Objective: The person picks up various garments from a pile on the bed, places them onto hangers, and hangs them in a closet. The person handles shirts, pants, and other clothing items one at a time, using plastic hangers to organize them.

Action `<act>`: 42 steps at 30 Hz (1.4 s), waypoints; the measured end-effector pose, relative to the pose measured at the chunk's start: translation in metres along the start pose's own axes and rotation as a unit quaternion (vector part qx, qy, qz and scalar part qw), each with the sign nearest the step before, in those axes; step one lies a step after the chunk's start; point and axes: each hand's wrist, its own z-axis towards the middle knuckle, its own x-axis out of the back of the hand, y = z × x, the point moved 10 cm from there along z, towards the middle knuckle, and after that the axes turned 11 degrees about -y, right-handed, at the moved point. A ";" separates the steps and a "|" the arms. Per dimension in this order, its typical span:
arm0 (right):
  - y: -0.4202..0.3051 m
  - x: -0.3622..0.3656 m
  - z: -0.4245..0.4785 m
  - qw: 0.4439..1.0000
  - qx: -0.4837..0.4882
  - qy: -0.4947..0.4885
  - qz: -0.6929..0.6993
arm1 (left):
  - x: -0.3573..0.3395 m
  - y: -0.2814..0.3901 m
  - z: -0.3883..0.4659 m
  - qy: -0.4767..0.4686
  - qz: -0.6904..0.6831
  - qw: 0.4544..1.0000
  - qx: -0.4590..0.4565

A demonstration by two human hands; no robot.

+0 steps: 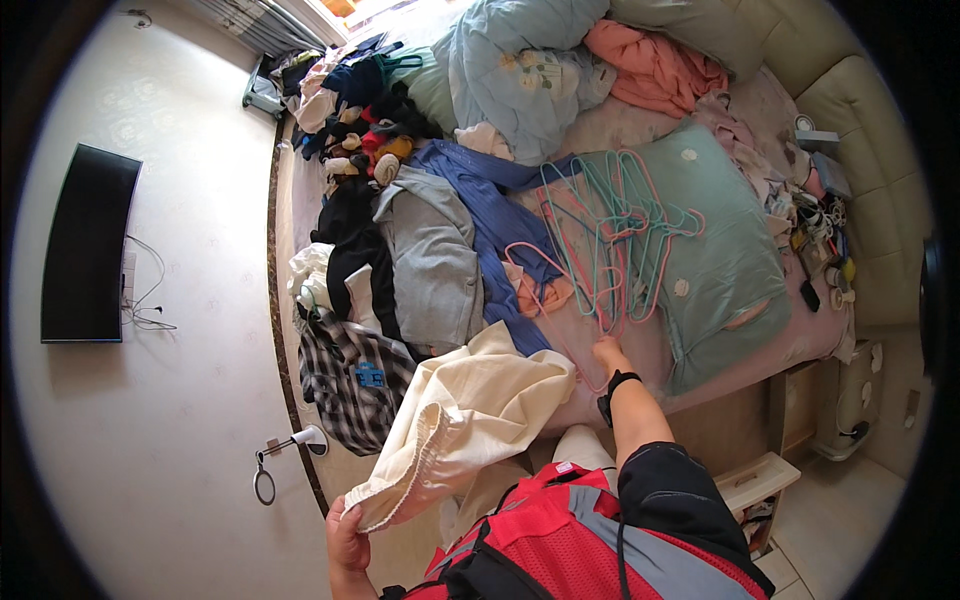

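Note:
My left hand (349,536) pinches the gathered elastic waistband of cream trousers (480,390), which hang spread out in front of me and reach over the bed's edge. My right hand (611,354), with a black band at the wrist, is closed on the hook end of a pink clothes hanger (606,324). Beyond it, a loose pile of teal, pink and blue hangers (600,225) lies on the bed, partly over a green pillow (712,255). One pink hanger (536,300) lies left of the pile, partly over blue striped clothing (487,217).
Left of the trousers lie a black-and-white plaid shirt (352,382), a grey garment (435,262) and mixed clothes (367,135). A light blue quilt (517,82) and a coral blanket (652,67) are farther back. An open drawer (757,480) juts out at the lower right.

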 end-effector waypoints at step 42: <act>-0.098 0.108 -0.567 0.790 0.573 0.202 0.082 | -0.081 0.119 0.046 -0.092 0.179 0.912 -0.358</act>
